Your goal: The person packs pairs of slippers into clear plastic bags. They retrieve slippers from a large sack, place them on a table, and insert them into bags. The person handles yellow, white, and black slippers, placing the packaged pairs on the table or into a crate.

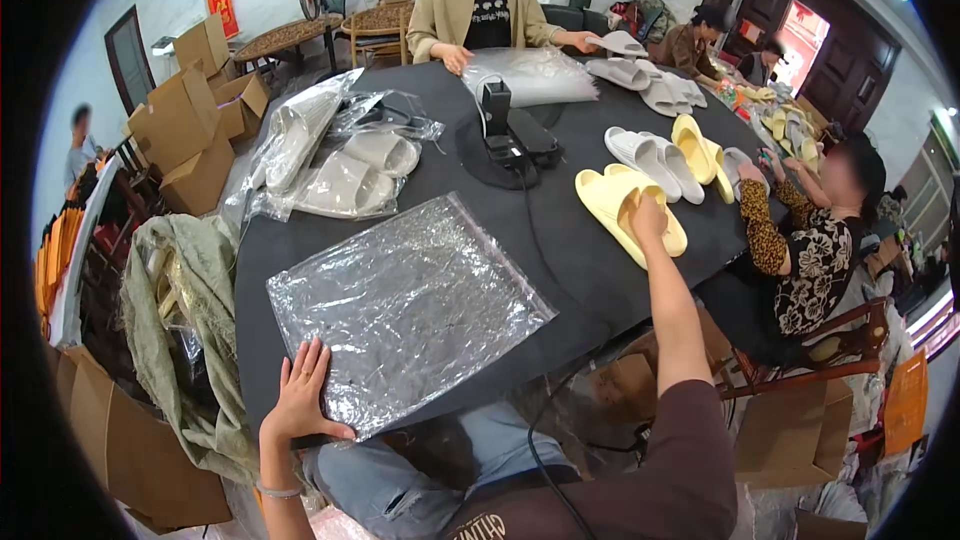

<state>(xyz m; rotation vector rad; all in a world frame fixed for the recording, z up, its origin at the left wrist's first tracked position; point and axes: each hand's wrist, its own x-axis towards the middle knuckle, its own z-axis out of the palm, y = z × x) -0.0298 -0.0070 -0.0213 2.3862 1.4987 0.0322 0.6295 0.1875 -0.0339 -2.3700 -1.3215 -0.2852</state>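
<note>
A large clear plastic bag (415, 315) lies flat on the dark tabletop in front of me. My left hand (303, 395) rests at its near left corner with the fingers stretched out and the thumb along the lower edge. On the right my arm reaches out to a pair of pale yellow slide slippers (610, 195). There my right hand (648, 218) grips the nearer slipper, its fingertips hidden in the foot opening. Grey slippers (650, 162) and another yellow pair (700, 155) stand just beyond. Farther left, bagged grey slippers (350, 175) lie in clear plastic.
A black device with a cable (500, 135) stands mid-table (480, 200). Across from me a person (490, 10) touches a stack of clear bags (530, 75); another (820, 230) sits at the right. Cardboard boxes (185, 130) and a green sack (180, 330) flank the left side.
</note>
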